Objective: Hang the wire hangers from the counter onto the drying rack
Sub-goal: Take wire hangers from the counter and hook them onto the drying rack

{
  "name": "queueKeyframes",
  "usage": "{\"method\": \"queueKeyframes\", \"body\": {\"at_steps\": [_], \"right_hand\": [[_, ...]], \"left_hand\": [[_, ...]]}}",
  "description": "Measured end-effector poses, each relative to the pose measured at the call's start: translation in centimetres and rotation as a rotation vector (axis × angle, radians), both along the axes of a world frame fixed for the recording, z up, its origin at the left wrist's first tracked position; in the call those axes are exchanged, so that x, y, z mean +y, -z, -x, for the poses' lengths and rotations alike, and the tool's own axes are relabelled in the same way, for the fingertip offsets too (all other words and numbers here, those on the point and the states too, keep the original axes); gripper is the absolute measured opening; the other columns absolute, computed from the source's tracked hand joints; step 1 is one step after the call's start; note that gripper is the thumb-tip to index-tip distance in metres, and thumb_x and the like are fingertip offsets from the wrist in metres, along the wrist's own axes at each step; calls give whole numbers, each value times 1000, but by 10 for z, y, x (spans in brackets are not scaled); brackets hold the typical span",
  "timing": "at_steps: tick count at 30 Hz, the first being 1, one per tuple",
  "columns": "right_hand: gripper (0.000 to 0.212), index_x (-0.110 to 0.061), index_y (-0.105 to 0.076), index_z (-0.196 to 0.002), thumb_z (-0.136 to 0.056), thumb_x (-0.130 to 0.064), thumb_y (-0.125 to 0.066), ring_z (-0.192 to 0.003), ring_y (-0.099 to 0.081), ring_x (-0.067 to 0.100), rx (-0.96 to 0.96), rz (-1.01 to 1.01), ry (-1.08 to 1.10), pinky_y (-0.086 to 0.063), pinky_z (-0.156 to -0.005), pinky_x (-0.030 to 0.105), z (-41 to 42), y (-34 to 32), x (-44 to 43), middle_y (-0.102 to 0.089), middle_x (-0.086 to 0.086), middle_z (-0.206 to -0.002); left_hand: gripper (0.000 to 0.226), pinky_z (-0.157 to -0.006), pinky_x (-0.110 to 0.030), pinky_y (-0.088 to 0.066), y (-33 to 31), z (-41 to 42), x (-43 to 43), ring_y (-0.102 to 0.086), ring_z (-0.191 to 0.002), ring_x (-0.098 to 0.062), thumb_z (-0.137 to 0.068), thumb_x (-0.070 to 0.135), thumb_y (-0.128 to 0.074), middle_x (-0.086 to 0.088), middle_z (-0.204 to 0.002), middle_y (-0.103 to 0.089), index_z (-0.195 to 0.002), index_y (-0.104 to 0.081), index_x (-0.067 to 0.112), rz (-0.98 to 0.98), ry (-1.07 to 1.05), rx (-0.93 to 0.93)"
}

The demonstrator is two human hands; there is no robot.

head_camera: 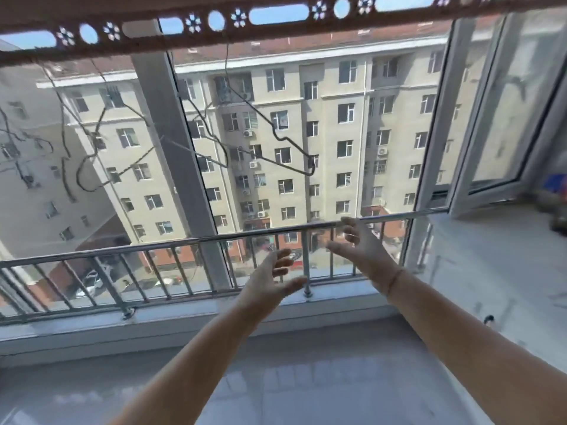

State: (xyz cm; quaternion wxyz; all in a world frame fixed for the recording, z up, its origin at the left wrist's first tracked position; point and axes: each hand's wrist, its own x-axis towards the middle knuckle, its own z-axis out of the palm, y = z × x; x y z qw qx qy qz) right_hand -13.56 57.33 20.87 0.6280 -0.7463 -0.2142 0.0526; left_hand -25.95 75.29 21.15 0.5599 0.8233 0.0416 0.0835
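Observation:
A brown drying rack bar [276, 27] with round and flower-shaped holes runs across the top of the view. A thin dark wire hanger [277, 134] hangs from it in the middle, and several more wire hangers [92, 142] hang to its left, blurred against the window. My left hand [271, 282] and my right hand [360, 243] are both raised in front of the window railing, well below the hangers. Their fingers are spread and neither holds anything.
A steel railing [184, 243] crosses the lower part of the window. A white window sash [491, 185] stands open at the right above a pale counter [478, 265] that carries blurred objects [557, 210] at its far right. A grey sill [184, 329] lies below the railing.

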Motion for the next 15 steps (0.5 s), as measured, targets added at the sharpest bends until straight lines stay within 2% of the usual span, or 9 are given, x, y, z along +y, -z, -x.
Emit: {"method": "queueKeyframes", "body": {"at_steps": [3,6,11,15], "right_hand": [[78,-20,-37,-137,-71,-38,-76,-126,-41,22,26,40,92,-39,-103,39,5,20,-42,-43,7,-134],[69,-21,-38,-135,-77,-28,-74,-126,-41,23,48,80,183,-39,-100,36,10,41,-85,-44,6,-130],[63,-19,-40,-133,-79,-22,-72,-130,-39,23,87,98,347,-34,-97,28,16,69,-163,-42,11,-137],[58,-21,-44,-127,-78,-22,-73,-127,-41,21,81,123,502,-35,-100,29,12,85,-235,-45,9,-134]], "left_hand": [[65,-98,-30,-46,15,-13,-29,-53,-114,-13,-74,29,-76,1,-121,-56,-131,-44,24,0,68,15],[65,-99,-35,-46,30,-29,-60,-54,-112,-14,-71,30,-79,1,-116,-57,-126,-45,27,-8,129,37],[63,-90,-22,-39,46,-57,-129,-52,-113,-12,-76,24,-75,1,-120,-57,-132,-44,20,-79,255,54],[61,-83,-15,-40,58,-81,-196,-52,-114,-12,-78,23,-74,2,-121,-56,-131,-45,21,-106,358,72]]}}
